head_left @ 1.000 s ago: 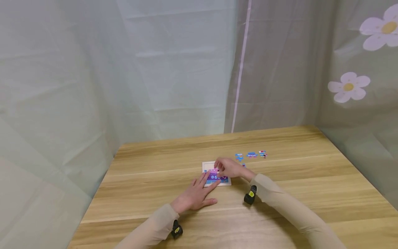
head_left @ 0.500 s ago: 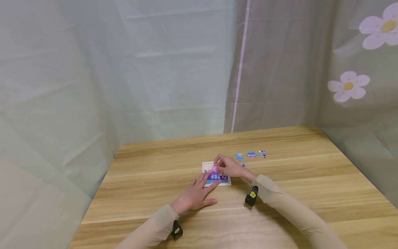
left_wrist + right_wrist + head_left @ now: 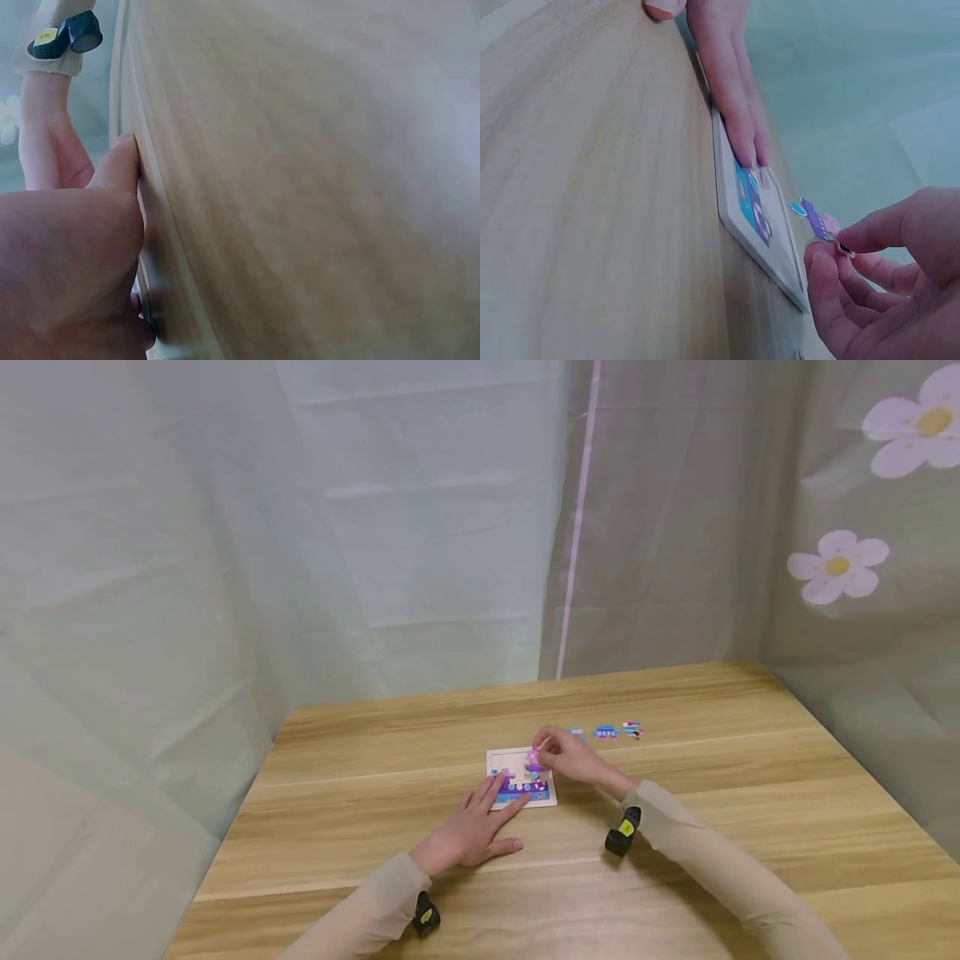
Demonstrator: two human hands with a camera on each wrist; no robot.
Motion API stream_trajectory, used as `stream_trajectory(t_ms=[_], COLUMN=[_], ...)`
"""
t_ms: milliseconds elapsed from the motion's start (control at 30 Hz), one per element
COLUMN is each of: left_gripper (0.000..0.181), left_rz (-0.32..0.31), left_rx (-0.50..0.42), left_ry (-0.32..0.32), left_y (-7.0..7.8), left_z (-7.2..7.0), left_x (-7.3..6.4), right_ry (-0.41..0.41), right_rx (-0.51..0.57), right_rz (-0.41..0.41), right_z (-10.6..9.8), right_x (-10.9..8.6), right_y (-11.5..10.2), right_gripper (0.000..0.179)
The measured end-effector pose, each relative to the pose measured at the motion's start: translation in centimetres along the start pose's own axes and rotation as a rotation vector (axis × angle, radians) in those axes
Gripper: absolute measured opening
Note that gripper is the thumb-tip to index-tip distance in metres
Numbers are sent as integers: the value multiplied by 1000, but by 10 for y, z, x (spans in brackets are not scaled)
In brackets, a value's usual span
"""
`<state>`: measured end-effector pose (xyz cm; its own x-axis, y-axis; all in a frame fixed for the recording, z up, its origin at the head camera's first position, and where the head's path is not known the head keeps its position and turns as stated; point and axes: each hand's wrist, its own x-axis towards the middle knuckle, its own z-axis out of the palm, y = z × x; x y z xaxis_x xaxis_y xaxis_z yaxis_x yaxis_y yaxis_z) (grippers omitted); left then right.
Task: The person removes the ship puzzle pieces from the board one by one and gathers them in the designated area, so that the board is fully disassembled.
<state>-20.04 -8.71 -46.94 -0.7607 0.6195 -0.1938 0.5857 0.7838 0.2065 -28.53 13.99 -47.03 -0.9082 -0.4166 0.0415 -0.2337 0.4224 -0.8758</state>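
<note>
A small jigsaw puzzle board with a white frame lies on the table, its lower part filled with blue and purple picture pieces. My left hand rests on it with fingers straight, covering its lower left part. Thumb and fingers of my right hand pinch a pink and purple puzzle piece. In the right wrist view that piece is raised and tilted over the frame's far side. Pale bare backing shows on the board's upper part. The left wrist view shows mostly tabletop beside the left hand.
Loose puzzle pieces lie beyond the right hand: one blue piece, another with red and white, and one partly behind the hand. The wooden table meets hanging curtains at its back and sides.
My right hand has lifted the pink and purple puzzle piece from the board and moved it right and slightly away, uncovering pale backing. My left hand stays in place.
</note>
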Motion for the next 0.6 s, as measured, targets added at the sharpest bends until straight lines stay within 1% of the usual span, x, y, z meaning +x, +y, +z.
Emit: stream_trajectory(t_ms=[167,333,600], left_gripper=[68,68,68], left_rz=[-4,-6,-4], left_rx=[-5,-5,-3], left_ry=[-5,-10,-14], left_y=[1,0,2], left_z=[0,0,0], left_x=[0,0,0], right_ry=[34,43,38], right_rx=[11,12,4], right_rz=[53,77,69], right_z=[-5,-11,-27], right_x=[-4,-10,-19], right_y=[4,5,10], right_gripper=[16,16,15])
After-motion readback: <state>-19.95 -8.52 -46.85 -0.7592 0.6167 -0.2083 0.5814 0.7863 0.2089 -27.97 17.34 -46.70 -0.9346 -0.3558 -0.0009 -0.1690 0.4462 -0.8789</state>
